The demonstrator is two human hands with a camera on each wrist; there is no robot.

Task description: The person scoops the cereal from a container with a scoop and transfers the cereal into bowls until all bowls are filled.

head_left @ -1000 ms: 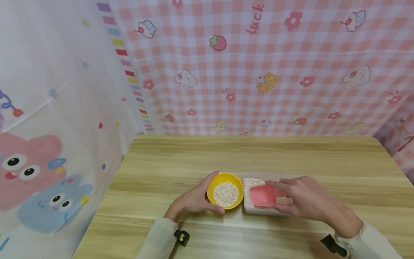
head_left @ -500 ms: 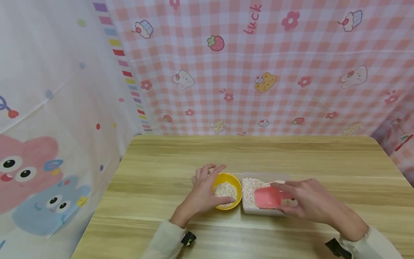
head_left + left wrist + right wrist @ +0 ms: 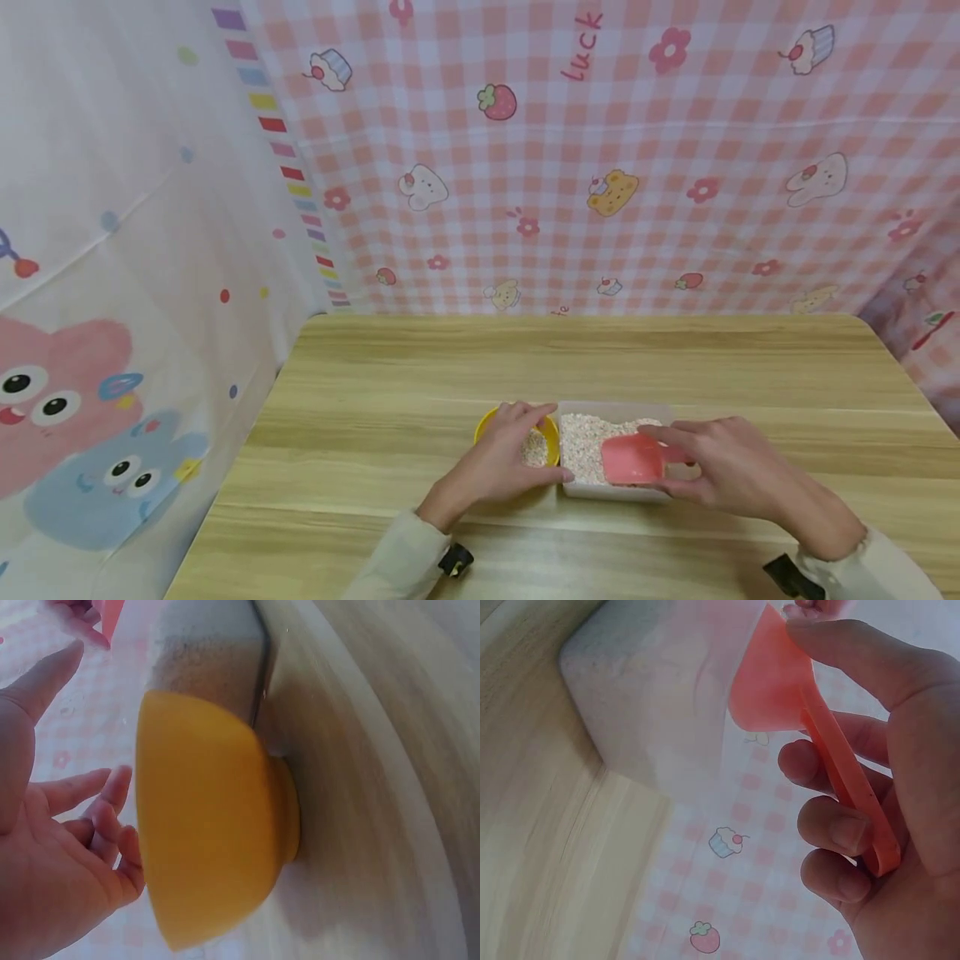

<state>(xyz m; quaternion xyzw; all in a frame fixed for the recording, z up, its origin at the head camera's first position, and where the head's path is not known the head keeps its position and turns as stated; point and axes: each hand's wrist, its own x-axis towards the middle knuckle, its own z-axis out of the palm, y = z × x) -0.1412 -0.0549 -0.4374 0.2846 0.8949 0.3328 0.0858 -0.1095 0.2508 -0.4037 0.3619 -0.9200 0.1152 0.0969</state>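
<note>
Scooping oat flakes [image 3: 583, 446] from the rectangular plastic container [image 3: 615, 493] looks to be the step in hand, with the yellow bowl [image 3: 210, 817] probably their destination. The right hand [image 3: 723, 462] curls its fingers round the handle of the pink scoop [image 3: 633, 460], whose cup sits at the container's right end; whether it carries any flakes I cannot tell. The left hand [image 3: 510, 454] is spread over the bowl, thumb apart from the fingers; contact with the rim is unclear. The bowl stands upright with flakes inside, nearer the left edge of the surface [image 3: 465, 358] than the container is, and both lie well short of the far edge. They are side by side, perhaps touching. The next move likely calls for a level lift of the scoop and a clear bowl mouth. Counted: 1 scoop, 1 bowl, 1 container, 2 hands, 2 black wrist mounts [image 3: 455, 561]; the flakes are too many to count.
</note>
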